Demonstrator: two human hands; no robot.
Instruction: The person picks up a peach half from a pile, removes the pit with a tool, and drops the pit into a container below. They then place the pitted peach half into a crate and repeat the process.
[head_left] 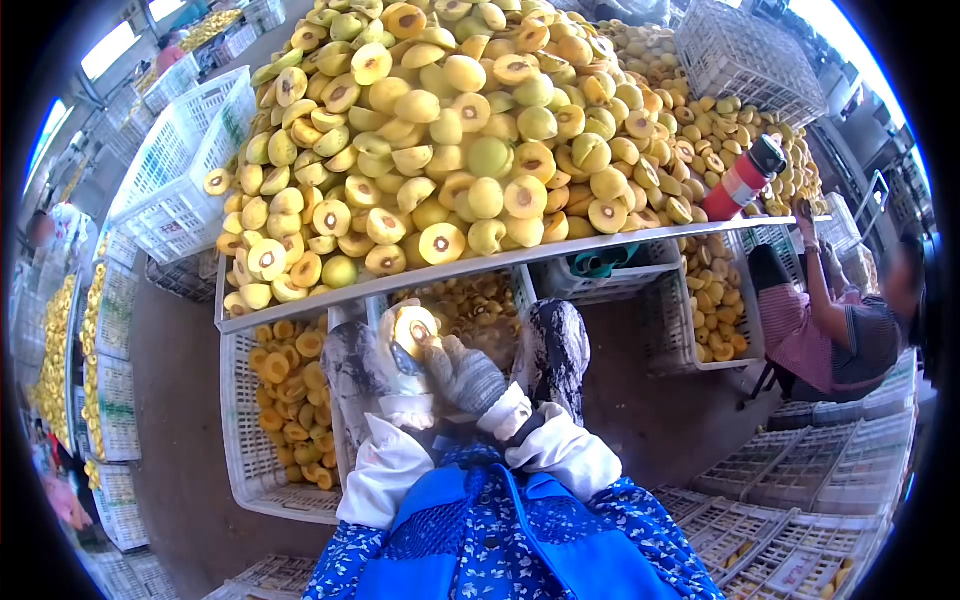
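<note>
My left hand [408, 362], in a pale glove, is closed around a yellow peach half [414, 326], its cut face and brown pit area turned up. My right hand [468, 376], in a grey knit glove, is curled with its fingertips against the edge of that half. Whatever the right fingers grip, if anything, is hidden. Both hands are between my knees, just below the table's metal edge [480, 268]. Above them, a large heap of halved yellow peaches [440, 150] covers the table, many halves showing pits.
On the left, a white crate [283, 497] holds peach halves. Beneath the table edge, another container holds small pieces [475, 305]. A red bottle [743, 180] leans on the heap's right side. A co-worker [835, 335] sits at right. Stacked crates [800, 470] stand behind.
</note>
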